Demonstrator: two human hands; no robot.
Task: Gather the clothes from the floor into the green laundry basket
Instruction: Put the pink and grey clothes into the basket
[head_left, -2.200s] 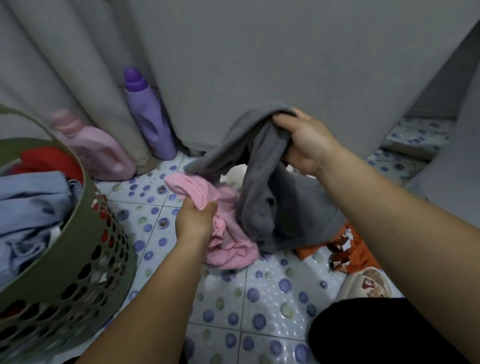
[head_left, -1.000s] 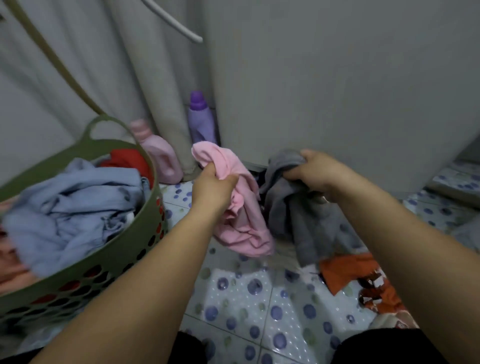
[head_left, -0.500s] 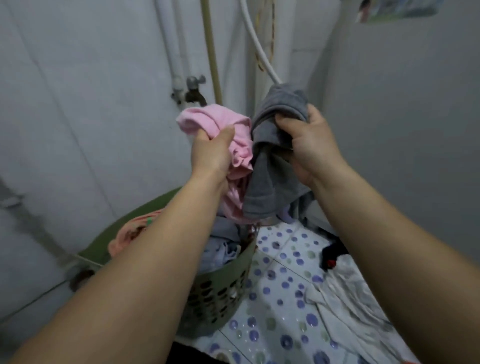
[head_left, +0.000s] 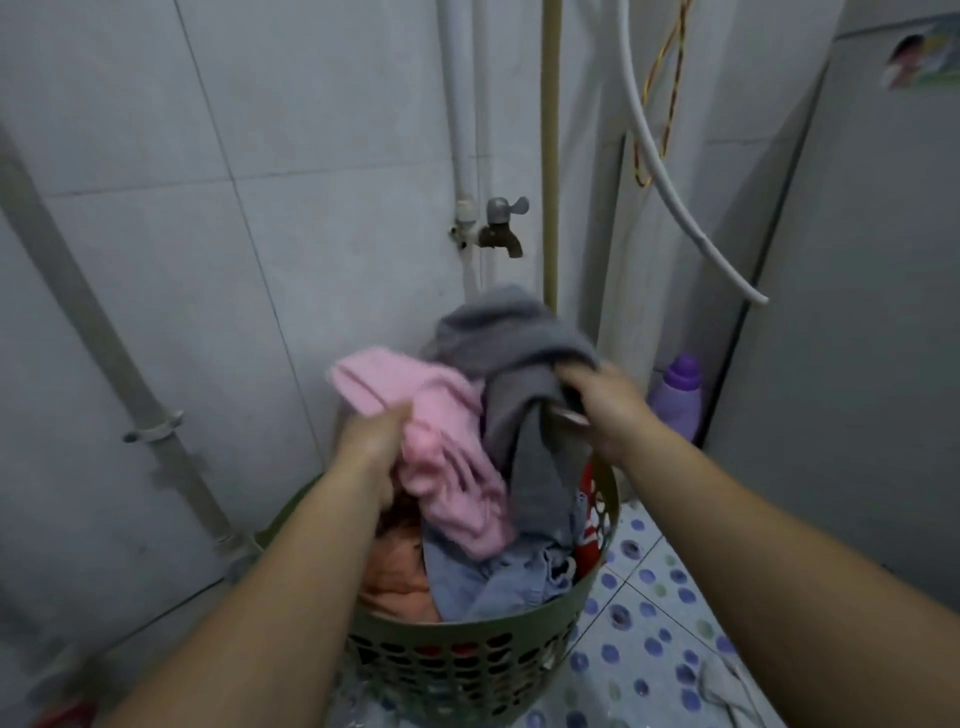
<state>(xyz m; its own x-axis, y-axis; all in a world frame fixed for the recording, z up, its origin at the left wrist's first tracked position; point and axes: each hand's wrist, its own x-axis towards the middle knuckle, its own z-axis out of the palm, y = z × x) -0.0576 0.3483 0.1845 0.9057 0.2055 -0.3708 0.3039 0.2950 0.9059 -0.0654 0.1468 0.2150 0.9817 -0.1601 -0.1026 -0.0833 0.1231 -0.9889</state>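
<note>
Grey tiled walls, a couple of pipes and a little tap (head_left: 501, 226) make up the backdrop, with a purple detergent bottle (head_left: 678, 397) tucked in the corner and a spotted tile floor (head_left: 654, 613) down below. Front and centre sits the green laundry basket (head_left: 467, 670), already pretty loaded with a blue garment (head_left: 498, 577), something orange-peach (head_left: 395, 577) and a bit of red at the far rim.

The person's left hand (head_left: 374, 441) is bunched tight around a pink garment (head_left: 441, 452), and the right hand (head_left: 597, 410) has its fingers curled into a grey garment (head_left: 524, 374). Both pieces hang right over the basket's mouth, lower ends trailing onto the pile inside. The hands sit fairly close together, each with its own fistful.

Handling-wise this stuff looks dead easy: soft, floppy and light, nothing that would break. The grey one looks thicker, maybe fleece or a towel, so probably a bit heavier and bulkier. Grabbing a wad near the middle, like both hands do here, seems the way to go, since holding by an edge would likely let the rest drag or snag on the rim. With the basket this full, things might slide off the heap, so a push down could help.

A pale cloth (head_left: 727, 686) lies on the floor at bottom right, so the job doesn't look finished.
</note>
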